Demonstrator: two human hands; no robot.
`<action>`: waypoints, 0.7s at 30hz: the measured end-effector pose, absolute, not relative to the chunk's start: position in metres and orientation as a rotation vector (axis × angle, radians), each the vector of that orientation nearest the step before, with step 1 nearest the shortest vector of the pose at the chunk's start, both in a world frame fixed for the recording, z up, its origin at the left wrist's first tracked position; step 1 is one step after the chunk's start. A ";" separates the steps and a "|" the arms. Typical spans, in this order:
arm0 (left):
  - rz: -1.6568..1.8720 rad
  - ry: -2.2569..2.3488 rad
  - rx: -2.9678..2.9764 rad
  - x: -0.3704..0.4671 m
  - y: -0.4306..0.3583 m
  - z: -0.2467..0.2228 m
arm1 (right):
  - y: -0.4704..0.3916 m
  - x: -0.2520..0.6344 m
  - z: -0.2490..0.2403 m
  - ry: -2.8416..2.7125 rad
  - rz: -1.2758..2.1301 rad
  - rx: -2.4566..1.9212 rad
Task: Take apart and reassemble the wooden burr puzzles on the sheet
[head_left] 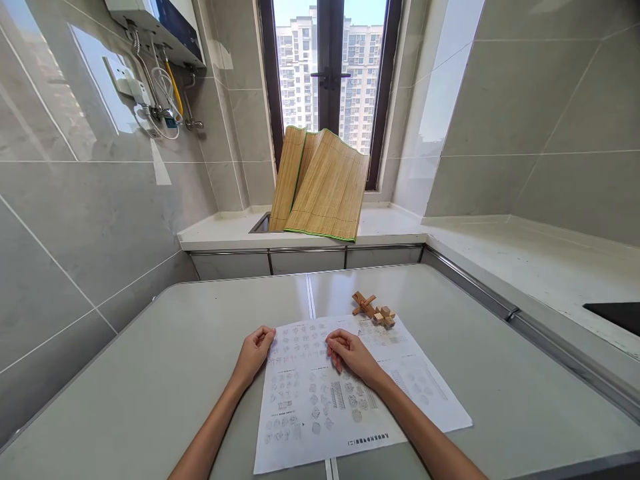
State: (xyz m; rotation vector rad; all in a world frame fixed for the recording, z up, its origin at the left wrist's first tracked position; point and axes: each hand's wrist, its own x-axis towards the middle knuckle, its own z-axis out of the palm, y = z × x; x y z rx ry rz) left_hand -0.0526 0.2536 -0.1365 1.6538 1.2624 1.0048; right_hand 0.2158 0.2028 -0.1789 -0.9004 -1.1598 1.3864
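Two printed sheets of diagrams (320, 400) lie on a pale grey table (175, 360), the left one overlapping the right. My left hand (254, 352) rests at the left sheet's upper left edge, fingers curled on the paper. My right hand (350, 355) lies on the sheet's upper right part, fingers bent down onto it. A small wooden interlocking puzzle (373, 310) sits on the table just beyond the right sheet's top edge, a hand's length past my right hand.
Folded bamboo mats (323, 180) lean against the window over a sink (260, 223) on the white counter (525, 260). A water heater with hoses (160, 60) hangs on the left tiled wall. A black cooktop corner (615, 313) shows at far right.
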 end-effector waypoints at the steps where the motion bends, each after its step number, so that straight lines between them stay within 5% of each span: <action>1: 0.991 1.267 1.675 -0.054 0.257 -0.137 | 0.201 0.216 -0.177 -1.181 1.390 -0.897; 21: 0.947 1.468 1.838 -0.048 0.250 -0.141 | 0.191 0.214 -0.167 -1.250 1.320 -0.944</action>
